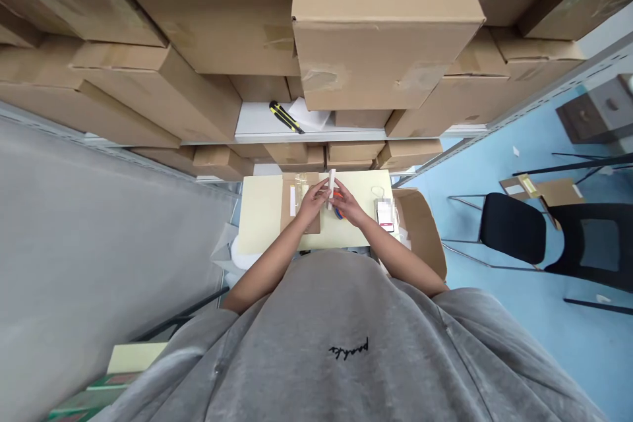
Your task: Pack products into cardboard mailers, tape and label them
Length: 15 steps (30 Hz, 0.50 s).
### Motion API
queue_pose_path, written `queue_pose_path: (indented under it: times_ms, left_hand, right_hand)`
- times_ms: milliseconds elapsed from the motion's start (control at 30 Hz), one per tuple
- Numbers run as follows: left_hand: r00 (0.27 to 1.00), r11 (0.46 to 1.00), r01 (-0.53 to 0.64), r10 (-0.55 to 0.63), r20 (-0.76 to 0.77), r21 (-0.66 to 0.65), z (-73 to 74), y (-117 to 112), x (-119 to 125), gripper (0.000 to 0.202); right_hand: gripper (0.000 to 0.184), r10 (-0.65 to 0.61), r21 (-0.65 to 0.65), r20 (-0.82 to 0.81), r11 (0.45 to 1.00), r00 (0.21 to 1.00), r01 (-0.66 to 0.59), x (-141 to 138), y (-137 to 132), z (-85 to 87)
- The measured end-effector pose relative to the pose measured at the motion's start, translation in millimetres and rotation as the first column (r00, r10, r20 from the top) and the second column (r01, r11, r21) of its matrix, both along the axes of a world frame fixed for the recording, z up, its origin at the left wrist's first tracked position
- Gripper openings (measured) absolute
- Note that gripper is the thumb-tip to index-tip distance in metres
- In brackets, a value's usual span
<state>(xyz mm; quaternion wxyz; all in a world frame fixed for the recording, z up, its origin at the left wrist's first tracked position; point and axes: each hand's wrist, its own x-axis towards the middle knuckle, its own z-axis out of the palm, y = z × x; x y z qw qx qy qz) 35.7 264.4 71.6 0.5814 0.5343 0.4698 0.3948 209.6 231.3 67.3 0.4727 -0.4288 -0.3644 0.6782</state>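
Note:
Both hands meet over a small pale yellow table [260,211]. My left hand [312,200] and my right hand [349,206] are closed on a small white box [331,186] held upright between them. Something orange and blue [338,206] shows just under my right hand; I cannot make out what it is. A flat brown cardboard piece [289,201] with clear plastic bags [300,182] on it lies under my left hand.
A phone [385,214] lies at the table's right edge. An open carton [420,231] stands to the right. Shelves behind hold many cardboard boxes [380,46] and a yellow utility knife [285,117]. Black chairs [514,227] stand on the blue floor at right.

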Motion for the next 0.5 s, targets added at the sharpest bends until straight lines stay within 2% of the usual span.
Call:
queue_pose_path:
  times_ms: [200, 367, 500]
  left_hand:
    - [0.994, 0.996, -0.075, 0.078, -0.08, 0.04, 2.0, -11.8, -9.2, 0.055]
    - [0.994, 0.995, -0.091, 0.093, -0.053, 0.043, 1.9, -16.8, -19.9, 0.054]
    - [0.991, 0.991, -0.13, 0.131, -0.039, 0.03, 7.4, -15.5, -28.0, 0.044]
  right_hand:
    - [0.088, 0.06, 0.013, 0.019, 0.998, 0.998, -0.061, -10.1, 2.2, 1.1]
    - [0.091, 0.065, 0.012, -0.004, 0.998, 0.998, -0.065, -20.4, 0.3, 3.4]
    - [0.092, 0.032, -0.008, 0.009, 0.999, 0.999, -0.032, -27.7, -0.5, 7.5]
